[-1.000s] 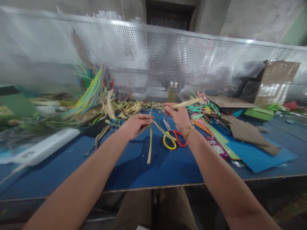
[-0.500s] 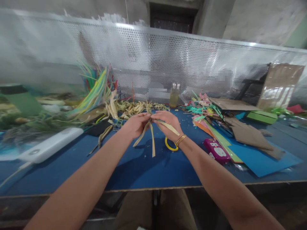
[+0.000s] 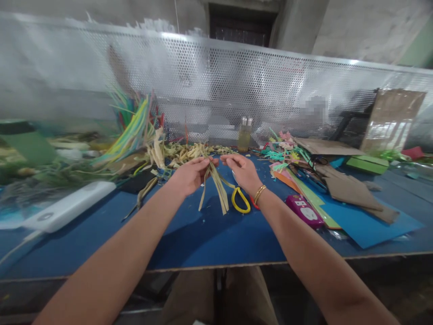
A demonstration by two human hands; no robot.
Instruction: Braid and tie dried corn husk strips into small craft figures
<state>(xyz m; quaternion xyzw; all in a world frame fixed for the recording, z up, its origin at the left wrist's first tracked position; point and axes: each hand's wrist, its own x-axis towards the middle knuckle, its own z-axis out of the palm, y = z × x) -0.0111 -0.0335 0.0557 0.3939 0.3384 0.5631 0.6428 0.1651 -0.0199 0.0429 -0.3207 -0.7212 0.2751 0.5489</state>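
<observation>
Pale, dried leaf-like strips [image 3: 219, 192] hang in a bundle from my left hand [image 3: 193, 176], their loose ends fanning over the blue table [image 3: 203, 246]. Thumb and fingers of that hand are pinched around the top of the bundle. My right hand [image 3: 244, 172], with a gold bracelet at the wrist, hovers just right of the strips. Its fingers stretch toward the left hand with a small gap between, and I see nothing held in them. Under the right hand lie scissors with a yellow handle loop [image 3: 241, 206] and a bit of red; the hand partly covers them.
Behind the hands lies a heap of dried strips [image 3: 189, 153], with a bottle [image 3: 244, 135] nearby. A white power strip [image 3: 69, 207] sits left. Right are a magenta packet [image 3: 303, 211], blue paper [image 3: 365, 228] and cardboard pieces [image 3: 355, 192]. A perforated metal panel [image 3: 216, 85] backs the table.
My right hand has come away from the strips and moved slightly right. The strips have swung together below my left hand, and more of the yellow loop shows.
</observation>
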